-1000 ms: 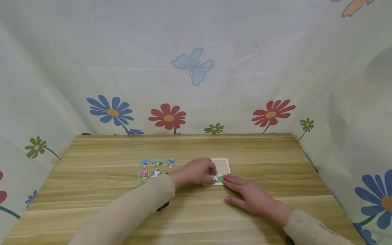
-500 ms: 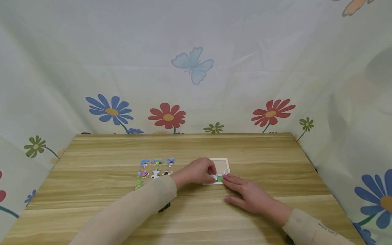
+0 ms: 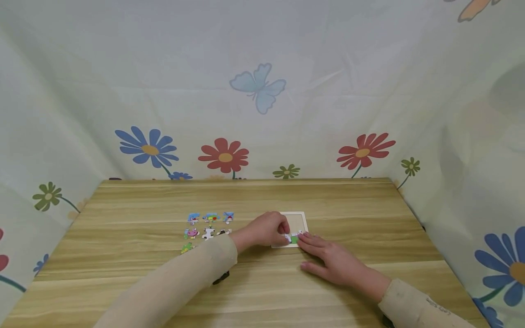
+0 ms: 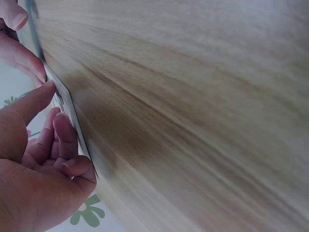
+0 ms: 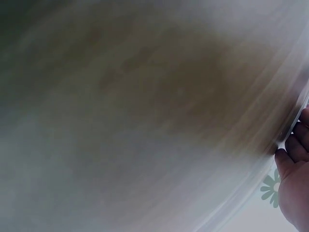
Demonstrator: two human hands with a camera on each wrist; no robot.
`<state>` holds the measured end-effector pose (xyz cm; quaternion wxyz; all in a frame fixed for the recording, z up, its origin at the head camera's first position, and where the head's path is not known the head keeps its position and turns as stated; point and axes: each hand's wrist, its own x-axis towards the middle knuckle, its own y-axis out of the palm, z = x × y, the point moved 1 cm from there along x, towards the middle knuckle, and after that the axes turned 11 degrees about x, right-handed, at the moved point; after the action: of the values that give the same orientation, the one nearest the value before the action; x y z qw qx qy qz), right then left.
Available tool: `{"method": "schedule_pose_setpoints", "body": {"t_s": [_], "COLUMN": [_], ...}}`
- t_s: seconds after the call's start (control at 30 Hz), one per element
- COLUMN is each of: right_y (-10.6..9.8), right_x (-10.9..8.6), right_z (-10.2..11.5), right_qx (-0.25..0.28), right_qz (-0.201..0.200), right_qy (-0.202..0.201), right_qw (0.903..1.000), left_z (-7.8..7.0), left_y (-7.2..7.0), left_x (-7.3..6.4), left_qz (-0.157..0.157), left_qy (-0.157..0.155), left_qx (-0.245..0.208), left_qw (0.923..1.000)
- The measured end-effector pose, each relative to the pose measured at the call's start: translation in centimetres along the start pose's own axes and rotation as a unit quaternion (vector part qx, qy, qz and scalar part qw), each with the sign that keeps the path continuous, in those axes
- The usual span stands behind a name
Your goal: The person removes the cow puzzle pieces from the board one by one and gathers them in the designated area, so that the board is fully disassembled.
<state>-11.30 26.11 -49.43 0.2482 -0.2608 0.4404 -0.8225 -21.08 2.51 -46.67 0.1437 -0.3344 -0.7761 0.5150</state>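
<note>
A small puzzle tray (image 3: 296,222) with a pale rim lies on the table right of centre, its bare bottom showing at the back. Along its front edge sit green and white puzzle pieces (image 3: 294,239). My left hand (image 3: 270,229) reaches over the tray's left side, thumb and bent fingers at a puzzle piece (image 3: 289,238) near the front left corner; the fingertips partly hide it. In the left wrist view, the left thumb (image 4: 36,104) meets the tray's edge. My right hand (image 3: 334,260) rests with extended fingers on the tray's front right corner, thumb spread on the table.
Left of the tray, several loose puzzle pieces (image 3: 208,233) lie in rows on the wooden table (image 3: 348,202), some partly behind the left sleeve (image 3: 180,273). A flower-printed curtain (image 3: 311,114) stands behind the table's far edge.
Both hands stay almost in place at the tray. The left forearm has shifted very slightly, uncovering more of the loose pieces near the sleeve.
</note>
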Motion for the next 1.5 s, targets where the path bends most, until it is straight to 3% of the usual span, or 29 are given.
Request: {"method": "schedule_pose_setpoints", "body": {"t_s": [0.57,0.83,1.13,1.5], "right_y": [-0.1,0.0,0.0,-0.1], "right_x": [0.0,0.0,-0.1,-0.1], "right_z": [0.0,-0.1,-0.1,0.1], "right_qx": [-0.005,-0.002,-0.006,-0.005], "right_qz": [0.009,0.016,0.014,0.004], "right_qy": [0.013,0.021,0.02,0.006], "right_qw": [0.9999,0.9996,0.9997,1.0], "left_z": [-0.3,-0.4,0.0,0.8], "left_y": [0.0,-0.3,-0.2,-1.8], "left_x": [-0.1,-0.2,0.0,-0.4], "left_qz": [-0.007,-0.018,-0.004,0.009], "left_qy": [-0.014,-0.02,-0.024,-0.039], "left_qx": [-0.013,-0.049,-0.078,-0.097], "left_qw": [0.9998,0.9984,0.9967,0.9945]}}
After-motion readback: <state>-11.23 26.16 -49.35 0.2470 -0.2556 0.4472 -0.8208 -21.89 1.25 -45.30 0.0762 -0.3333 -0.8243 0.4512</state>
